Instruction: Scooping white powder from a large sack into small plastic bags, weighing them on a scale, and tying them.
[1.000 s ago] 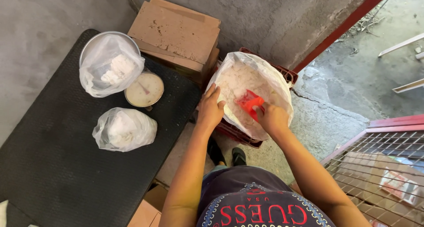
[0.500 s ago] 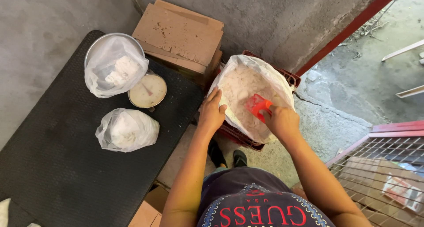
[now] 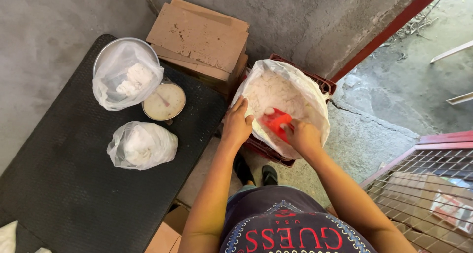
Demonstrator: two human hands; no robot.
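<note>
A black table (image 3: 64, 194) fills the left of the view, set against a grey wall (image 3: 295, 16). Flattened cardboard (image 3: 199, 34) lies stacked in the corner just past the table. To its right a red crate (image 3: 322, 85) sits on the floor, and a big white sack (image 3: 315, 100) stands open inside it, full of pale white pieces. A wire cage (image 3: 433, 184) shows at the lower right.

On the table, a metal bowl (image 3: 106, 51) holds a clear bag (image 3: 125, 80) with white stuff in it; the bowl rests on a scale whose round dial (image 3: 164, 101) faces up. Just in front of the dial lies a second, knotted bag (image 3: 143, 144) of the same white pieces.

The left hand (image 3: 237, 125) grips the sack's near rim, fingers curled over the edge and pressed on the plastic. The right hand (image 3: 303, 137) is down inside the sack mouth, fingers closed around the handle of a red scoop (image 3: 275, 121), which lies in the white pieces near the sack's front edge, between the two hands.
</note>
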